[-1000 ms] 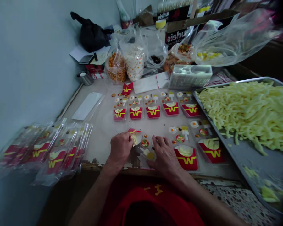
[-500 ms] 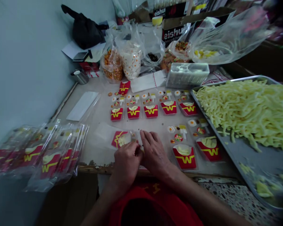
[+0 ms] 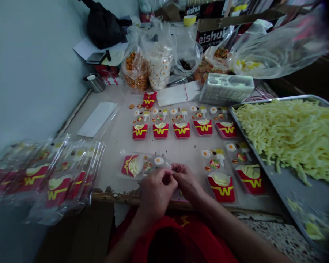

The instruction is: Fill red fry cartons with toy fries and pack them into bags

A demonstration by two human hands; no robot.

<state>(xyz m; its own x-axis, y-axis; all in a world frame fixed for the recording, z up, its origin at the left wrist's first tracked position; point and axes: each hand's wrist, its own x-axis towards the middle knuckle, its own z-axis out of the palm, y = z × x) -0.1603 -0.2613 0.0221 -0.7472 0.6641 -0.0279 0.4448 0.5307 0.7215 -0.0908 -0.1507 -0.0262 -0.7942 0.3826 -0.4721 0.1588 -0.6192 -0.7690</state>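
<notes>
A clear plastic packet (image 3: 140,157) lies sideways on the table in front of me. Inside its left end is a red fries carton (image 3: 128,165) with a yellow W and pale fry shapes; small toy foods, among them a fried egg (image 3: 159,160), show farther right. My left hand (image 3: 157,190) is closed in a pinch at the packet's right end, partly covering it. Against it, my right hand (image 3: 188,183) also pinches that end, fingertips meeting the left hand's. Filled packets (image 3: 220,187) lie just right of my right hand.
A row of similar packets (image 3: 161,130) lies beyond my hands. Stacked filled packets (image 3: 59,190) overhang the table's left edge. A metal tray (image 3: 265,171) heaped with pale fry shapes (image 3: 293,128) stands at right. Bags of small pieces (image 3: 137,75) and a clear plastic box (image 3: 227,89) stand behind.
Both hands have shifted slightly right, and the fingers now pinch together at the packet's end. More of the packet shows, including the fried egg; the view has shifted a little.
</notes>
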